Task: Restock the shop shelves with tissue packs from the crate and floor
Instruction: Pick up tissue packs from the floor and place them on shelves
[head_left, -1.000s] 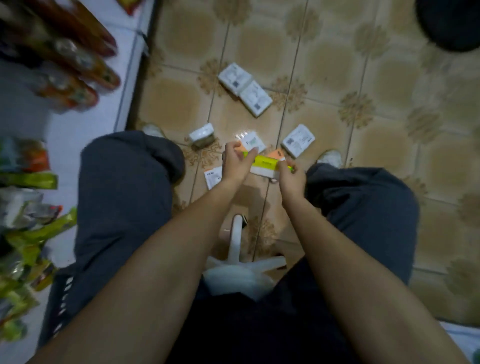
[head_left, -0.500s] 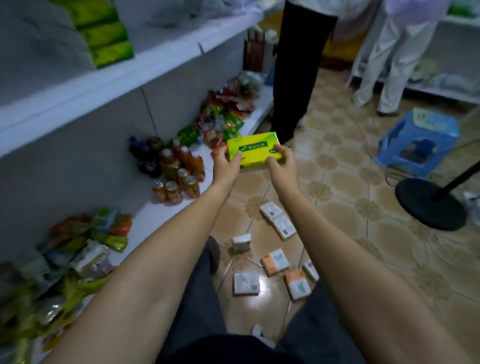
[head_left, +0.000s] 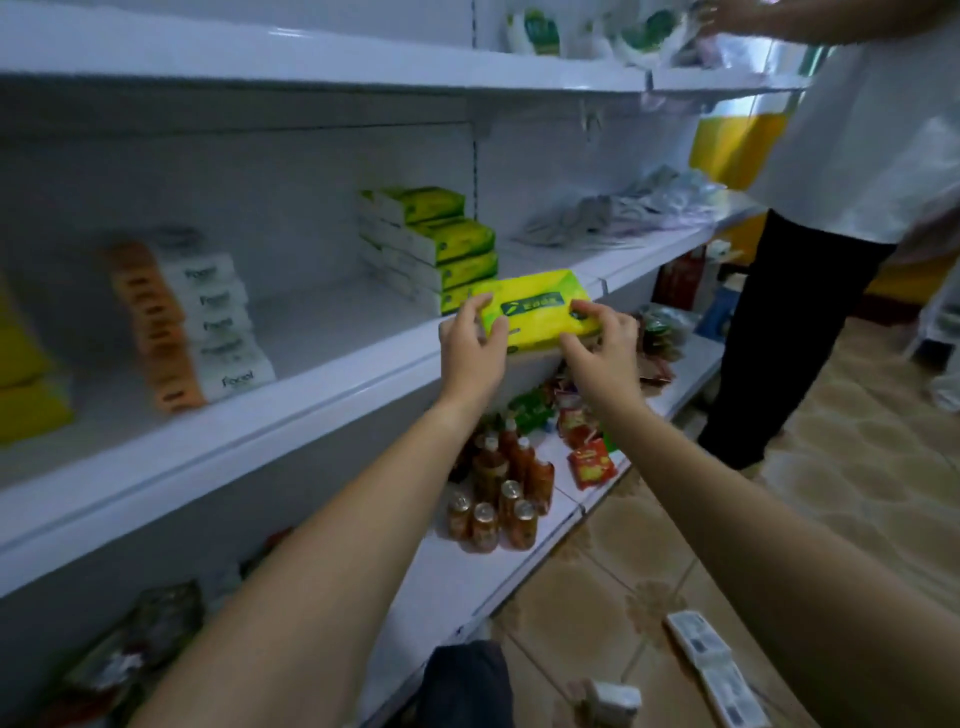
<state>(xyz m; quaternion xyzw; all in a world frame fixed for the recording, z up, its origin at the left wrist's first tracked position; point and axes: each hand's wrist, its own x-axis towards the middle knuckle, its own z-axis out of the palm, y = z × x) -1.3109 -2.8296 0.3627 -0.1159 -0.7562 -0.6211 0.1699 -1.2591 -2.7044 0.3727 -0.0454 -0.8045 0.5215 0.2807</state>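
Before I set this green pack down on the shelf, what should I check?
1. Grip: left hand and right hand both hold the green pack: ok.
2. Target: matching green stack sits just behind it on the middle shelf: ok.
3. Headroom between the stack and the upper shelf: ok.
4. Stack steady: its packs are stepped, not flush: cannot tell.
5. Pack resting on the shelf: held at its front edge: not ok.
6. Path: the person on the right stands apart from it: ok.
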